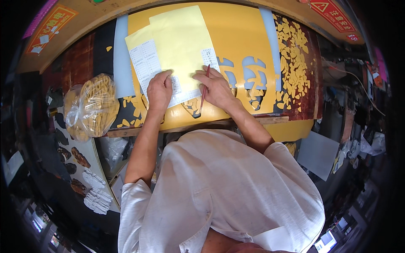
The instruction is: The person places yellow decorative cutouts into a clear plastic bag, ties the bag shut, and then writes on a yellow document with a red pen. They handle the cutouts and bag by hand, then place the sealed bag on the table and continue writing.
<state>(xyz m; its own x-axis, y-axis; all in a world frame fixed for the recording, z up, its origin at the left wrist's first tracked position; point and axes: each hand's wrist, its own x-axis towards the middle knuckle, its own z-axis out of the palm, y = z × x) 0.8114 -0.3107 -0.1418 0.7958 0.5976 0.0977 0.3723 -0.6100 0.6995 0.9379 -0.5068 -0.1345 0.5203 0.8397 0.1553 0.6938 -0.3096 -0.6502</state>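
Yellow sheets of paper (pixel 181 38) lie overlapped in front of me, with white printed label strips (pixel 145 59) still along their edges. My left hand (pixel 160 92) is closed at the near edge of the sheets, its thumb and finger pinched at a label strip. A dark red pen (pixel 204 95) sits slanted between the fingers of my right hand (pixel 217 89), whose fingertips rest on the paper near its right edge. Under the papers is a yellow sheet of material (pixel 236 25) with curved cut-outs near its front.
Many small yellow offcuts (pixel 293 55) are heaped at the table's right. A clear plastic bag of yellow cut pieces (pixel 95 105) stands at the left front corner. Pale blue strips (pixel 122 63) run along both sides of the yellow material. White bundled items (pixel 97 194) lie lower left.
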